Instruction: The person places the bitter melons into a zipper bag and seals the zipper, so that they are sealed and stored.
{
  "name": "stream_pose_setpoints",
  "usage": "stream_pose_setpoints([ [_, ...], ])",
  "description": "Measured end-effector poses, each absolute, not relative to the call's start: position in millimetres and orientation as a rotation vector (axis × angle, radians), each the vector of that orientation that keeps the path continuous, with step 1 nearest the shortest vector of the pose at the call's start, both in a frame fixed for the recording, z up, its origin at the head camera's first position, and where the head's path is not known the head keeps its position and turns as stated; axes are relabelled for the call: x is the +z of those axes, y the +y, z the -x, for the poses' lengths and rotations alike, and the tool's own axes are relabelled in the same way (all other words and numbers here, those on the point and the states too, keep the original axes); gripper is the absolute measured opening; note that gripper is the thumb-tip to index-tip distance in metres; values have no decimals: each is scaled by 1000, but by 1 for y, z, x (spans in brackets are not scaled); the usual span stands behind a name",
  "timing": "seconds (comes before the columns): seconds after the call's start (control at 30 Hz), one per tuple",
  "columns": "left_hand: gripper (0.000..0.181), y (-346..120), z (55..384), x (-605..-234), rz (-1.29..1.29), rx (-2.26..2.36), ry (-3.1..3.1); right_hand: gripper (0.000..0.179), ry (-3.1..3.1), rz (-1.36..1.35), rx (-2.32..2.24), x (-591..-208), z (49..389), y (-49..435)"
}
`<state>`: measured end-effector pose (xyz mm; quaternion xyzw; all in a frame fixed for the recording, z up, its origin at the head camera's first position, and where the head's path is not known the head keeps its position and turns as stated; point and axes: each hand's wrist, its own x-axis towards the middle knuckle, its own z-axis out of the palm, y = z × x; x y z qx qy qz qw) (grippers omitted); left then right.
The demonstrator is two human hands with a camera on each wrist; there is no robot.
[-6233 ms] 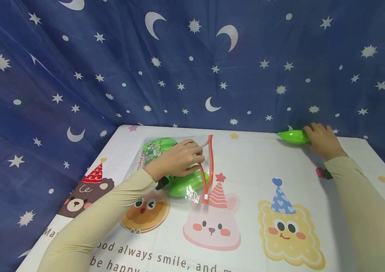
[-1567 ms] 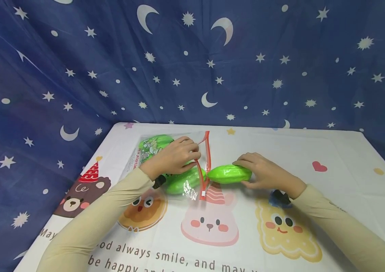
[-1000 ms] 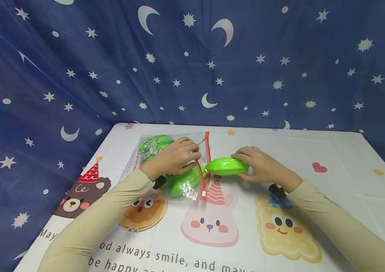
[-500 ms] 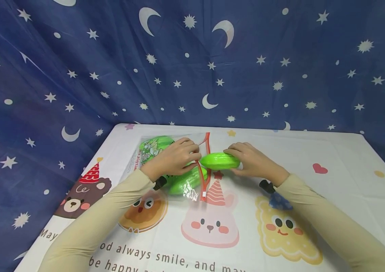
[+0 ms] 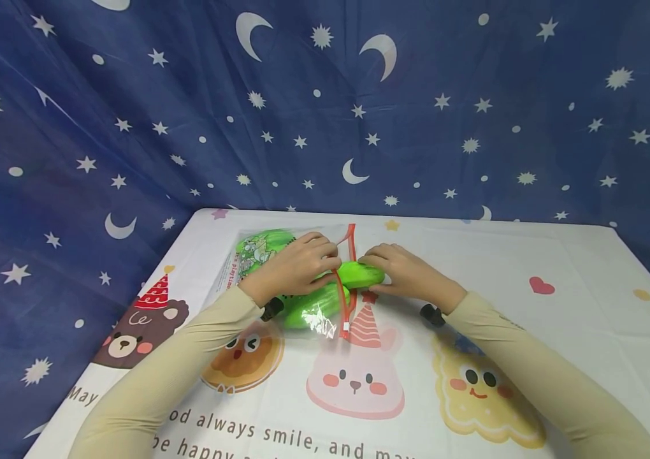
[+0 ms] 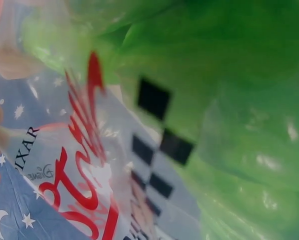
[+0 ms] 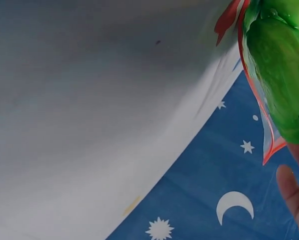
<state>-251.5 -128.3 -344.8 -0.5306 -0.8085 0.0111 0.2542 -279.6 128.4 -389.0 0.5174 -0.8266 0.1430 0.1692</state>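
My left hand (image 5: pixel 299 264) grips the upper layer of a clear zip bag (image 5: pixel 350 306) at its red-edged mouth, holding it open. Inside lie other glossy green vegetables (image 5: pixel 309 312), partly covered by that hand and the bag's print. With my right hand (image 5: pixel 408 274) I hold a bright green, cucumber-like vegetable (image 5: pixel 362 275) by its right end; its left end has entered the bag mouth. The right wrist view has this vegetable (image 7: pixel 279 80) inside the red rim. Close up in the left wrist view, the bag's red lettering and black checks (image 6: pixel 154 97) cross blurred green shapes.
A white tablecloth (image 5: pixel 589 287) with cartoon animals and lettering covers the table. Behind and to the left hangs a dark blue curtain (image 5: pixel 428 127) with moons and stars. Small black devices sit at both wrists.
My right hand has carried the green vegetable from the table's far right leftward to the bag, and its tip has slid into the mouth. My left hand stays on the bag.
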Motion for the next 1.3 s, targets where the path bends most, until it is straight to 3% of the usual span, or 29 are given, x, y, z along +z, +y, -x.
stream_pose_setpoints([
  [0.4,7,-129,252,-344,1417,26,-2197,55,-2246,-1658,353,-389,277,124],
  [1.3,9,-129,248,-344,1416,26,-2194,31,-2283,-1404,23,-398,289,86],
])
